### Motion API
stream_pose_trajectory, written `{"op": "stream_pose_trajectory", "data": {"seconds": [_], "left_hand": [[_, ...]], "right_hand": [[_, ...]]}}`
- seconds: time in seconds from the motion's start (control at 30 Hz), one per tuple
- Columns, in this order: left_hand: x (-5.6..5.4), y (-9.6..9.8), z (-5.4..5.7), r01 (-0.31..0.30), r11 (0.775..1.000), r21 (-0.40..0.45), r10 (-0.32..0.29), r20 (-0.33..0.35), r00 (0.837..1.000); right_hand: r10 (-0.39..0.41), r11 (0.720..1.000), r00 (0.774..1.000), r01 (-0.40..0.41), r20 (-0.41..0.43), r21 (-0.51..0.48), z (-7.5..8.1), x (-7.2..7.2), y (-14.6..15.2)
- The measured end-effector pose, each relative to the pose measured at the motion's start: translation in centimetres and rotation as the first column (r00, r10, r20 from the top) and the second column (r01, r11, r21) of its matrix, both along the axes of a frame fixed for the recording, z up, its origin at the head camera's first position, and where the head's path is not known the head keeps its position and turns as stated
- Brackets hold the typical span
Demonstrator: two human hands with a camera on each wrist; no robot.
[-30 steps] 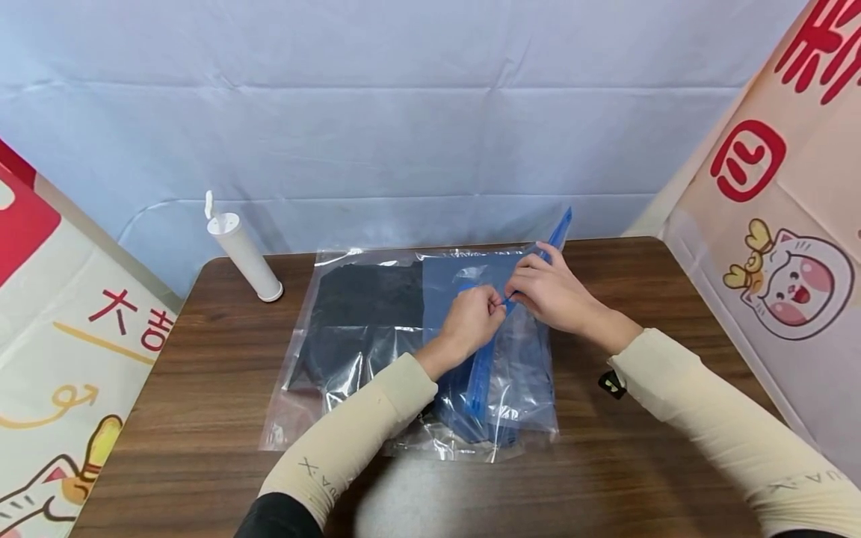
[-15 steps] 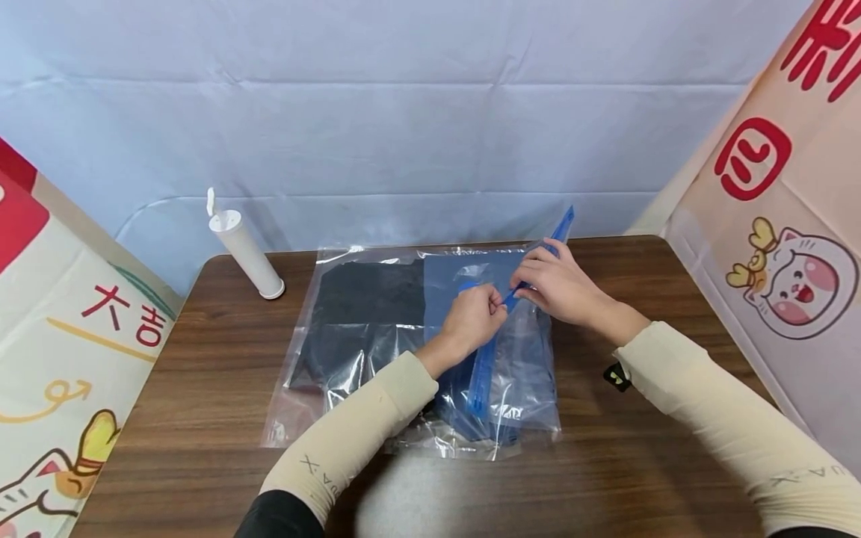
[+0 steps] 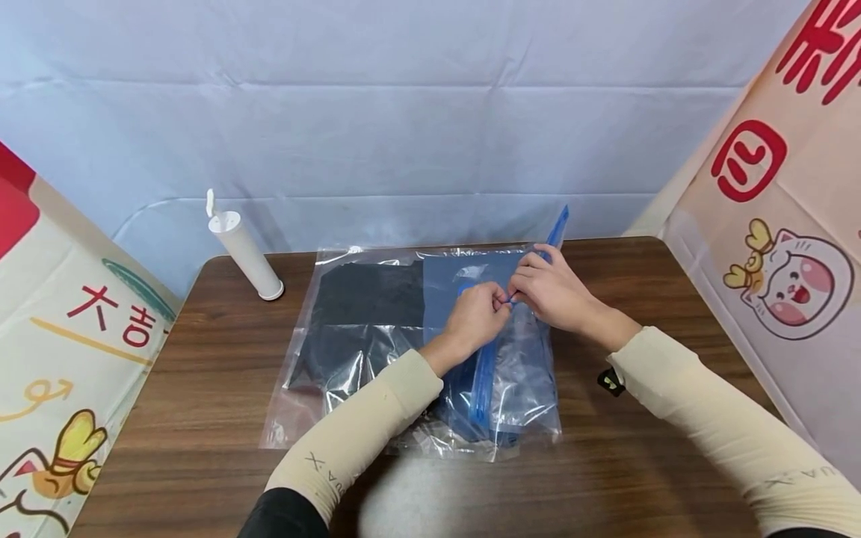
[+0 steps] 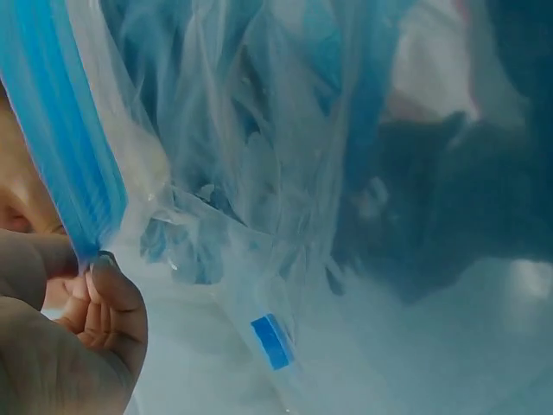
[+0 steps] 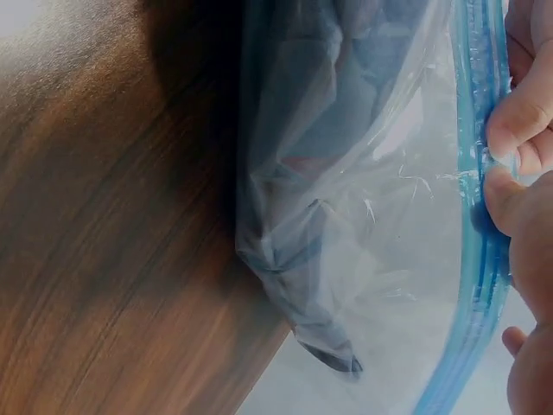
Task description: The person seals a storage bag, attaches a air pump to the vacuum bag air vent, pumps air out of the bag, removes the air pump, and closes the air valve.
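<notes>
A clear plastic zip bag point(image 3: 285, 411) lies on the table with dark and blue folded cloth point(image 3: 370, 295) inside. Its blue zip strip point(image 3: 483, 385) slants across the right part, and the far end sticks up past the table's back edge. My left hand point(image 3: 476, 317) pinches the strip between thumb and curled fingers. Right beside it, my right hand point(image 3: 554, 291) pinches the same strip a little farther along. In the right wrist view, both thumbs press the zip strip point(image 5: 479, 259), fingertips nearly touching. Whether a slider sits beneath the fingers is hidden.
A white tube-shaped pump point(image 3: 247, 258) stands at the table's back left, its small cap flipped up. A small black object point(image 3: 610, 382) hangs at the right cuff. Light cloth point(image 3: 430, 134) rises behind the table, and printed panels point(image 3: 794, 224) flank it.
My left hand has shifted slightly right along the zip strip. The right hand moved a little away, then back, and both hands now meet. The bag stays in place.
</notes>
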State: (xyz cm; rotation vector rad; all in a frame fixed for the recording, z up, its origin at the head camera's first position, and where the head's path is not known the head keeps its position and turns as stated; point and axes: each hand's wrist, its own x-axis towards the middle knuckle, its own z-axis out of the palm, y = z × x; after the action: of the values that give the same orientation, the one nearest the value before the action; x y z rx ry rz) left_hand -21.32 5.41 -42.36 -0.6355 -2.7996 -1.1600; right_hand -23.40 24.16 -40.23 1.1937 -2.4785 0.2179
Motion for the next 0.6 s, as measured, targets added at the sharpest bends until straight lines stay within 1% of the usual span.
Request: {"op": "stream_pose_trajectory", "data": {"seconds": [0.07, 0.13, 0.23, 0.33, 0.47, 0.6], "left_hand": [[-0.1, 0.0, 0.0, -0.005, 1.0, -0.017, 0.005, -0.029, 1.0], [-0.2, -0.1, 0.0, -0.011, 0.999, -0.031, 0.01, -0.046, 0.999], [-0.3, -0.2, 0.0, -0.017, 0.999, -0.037, 0.015, -0.048, 0.999], [-0.3, -0.2, 0.0, -0.022, 0.999, -0.033, 0.021, -0.04, 0.999], [-0.2, -0.1, 0.0, -0.013, 1.0, -0.027, 0.013, -0.001, 1.0], [-0.2, 0.3, 0.2, 0.023, 1.0, -0.014, -0.022, 0.054, 0.998]], "right_hand": [[-0.005, 1.0, 1.0, 0.005, 0.003, 0.003, 0.0, 0.1, -0.1], [-0.015, 1.0, 1.0, 0.015, 0.023, 0.002, 0.2, 0.1, -0.1], [-0.036, 0.999, 0.997, 0.036, 0.067, -0.002, 0.5, -0.1, 0.2], [-0.049, 0.999, 0.995, 0.05, 0.083, -0.006, 0.9, -0.3, 0.6], [-0.039, 0.999, 0.997, 0.039, 0.064, -0.004, 1.0, -0.5, 1.1], [-0.028, 1.0, 0.999, 0.027, 0.037, 0.012, 0.9, -0.4, 1.1]]}}
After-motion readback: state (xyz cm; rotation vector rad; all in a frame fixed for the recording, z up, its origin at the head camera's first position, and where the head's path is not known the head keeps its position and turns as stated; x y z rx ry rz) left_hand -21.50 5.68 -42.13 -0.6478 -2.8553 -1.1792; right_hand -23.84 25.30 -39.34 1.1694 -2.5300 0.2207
